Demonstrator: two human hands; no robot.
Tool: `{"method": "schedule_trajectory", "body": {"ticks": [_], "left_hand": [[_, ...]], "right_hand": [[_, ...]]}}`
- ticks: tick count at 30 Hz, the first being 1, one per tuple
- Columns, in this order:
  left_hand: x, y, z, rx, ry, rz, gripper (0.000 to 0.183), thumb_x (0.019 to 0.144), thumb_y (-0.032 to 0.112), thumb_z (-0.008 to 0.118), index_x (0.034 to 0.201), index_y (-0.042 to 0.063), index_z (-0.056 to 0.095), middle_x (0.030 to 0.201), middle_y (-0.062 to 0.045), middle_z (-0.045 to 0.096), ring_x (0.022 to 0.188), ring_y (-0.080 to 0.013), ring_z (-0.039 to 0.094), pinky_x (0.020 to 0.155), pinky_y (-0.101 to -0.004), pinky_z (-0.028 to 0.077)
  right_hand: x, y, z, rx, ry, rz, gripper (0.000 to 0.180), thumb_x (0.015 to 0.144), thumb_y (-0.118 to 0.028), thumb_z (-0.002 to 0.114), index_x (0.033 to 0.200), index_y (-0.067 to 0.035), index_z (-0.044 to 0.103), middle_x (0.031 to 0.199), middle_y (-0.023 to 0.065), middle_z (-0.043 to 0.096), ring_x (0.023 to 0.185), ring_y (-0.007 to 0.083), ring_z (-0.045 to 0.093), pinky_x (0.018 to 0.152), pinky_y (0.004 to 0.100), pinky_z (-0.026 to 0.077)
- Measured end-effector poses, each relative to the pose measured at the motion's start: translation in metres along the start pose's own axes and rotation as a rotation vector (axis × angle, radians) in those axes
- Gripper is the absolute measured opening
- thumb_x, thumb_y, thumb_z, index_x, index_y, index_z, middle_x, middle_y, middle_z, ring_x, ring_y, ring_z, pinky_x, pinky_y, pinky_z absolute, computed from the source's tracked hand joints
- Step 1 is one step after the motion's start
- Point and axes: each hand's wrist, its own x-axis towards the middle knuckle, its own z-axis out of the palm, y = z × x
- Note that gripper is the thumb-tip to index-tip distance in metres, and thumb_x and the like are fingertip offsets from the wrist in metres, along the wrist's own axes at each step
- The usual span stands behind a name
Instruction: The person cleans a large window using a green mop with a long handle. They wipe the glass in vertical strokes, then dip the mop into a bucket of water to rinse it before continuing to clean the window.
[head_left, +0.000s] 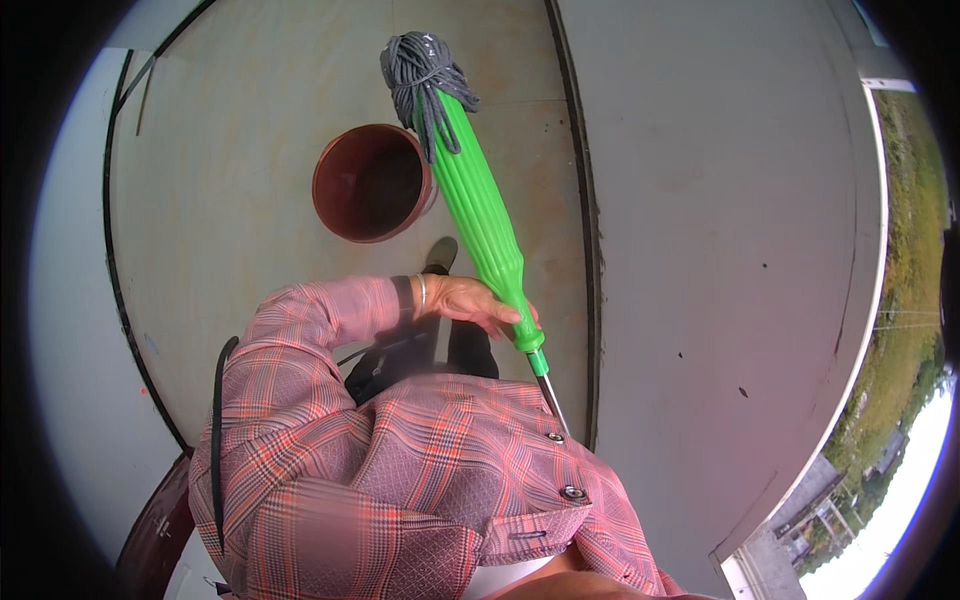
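My left hand (472, 301) is wrapped around the narrow neck of a green ribbed plastic wringer sleeve (480, 202) on a twist mop. Grey cord strands (424, 71) form the mop head at the far end, bunched over the sleeve's wide rim with some hanging down its side. From the near end a metal pole (551, 397) runs back toward my body and disappears behind my plaid jacket (442, 450). A reddish-brown bucket (334, 187) stands on the floor just left of the mop, its inside dark. My right hand is out of view.
A pale floor (247, 187) with dark edging lies below me. On the right rises a grey wall (697, 225) with a window (911, 247) showing greenery outside. My shoe (441, 255) is close to the bucket. Dark red furniture (157, 517) stands at lower left.
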Motion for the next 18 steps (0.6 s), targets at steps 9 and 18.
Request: {"method": "schedule_trajectory", "body": {"ticks": [9,18], "left_hand": [[0.008,0.022,-0.055,-0.348,0.069,-0.184,0.063,0.098,0.043,0.061,0.150,0.015,0.037,0.146,-0.012,0.050,0.129,-0.0298,0.053,0.104,-0.0418,0.041],[0.030,-0.042,-0.233,-0.701,0.511,0.075,0.044,0.096,0.048,0.059,0.121,0.012,0.057,0.129,-0.013,0.062,0.123,-0.0306,0.057,0.103,-0.0466,0.043]], "right_hand": [[0.050,-0.139,-0.085,-0.245,-0.174,-0.160,0.039,0.072,-0.028,0.079,0.102,-0.006,0.072,0.086,0.0156,0.070,0.080,0.0319,0.069,0.073,0.0379,0.053],[0.103,-0.337,-0.024,-0.398,-0.190,-0.471,0.031,0.081,-0.020,0.069,0.110,-0.008,0.069,0.091,0.0185,0.069,0.083,0.0389,0.068,0.073,0.0459,0.055]]}}
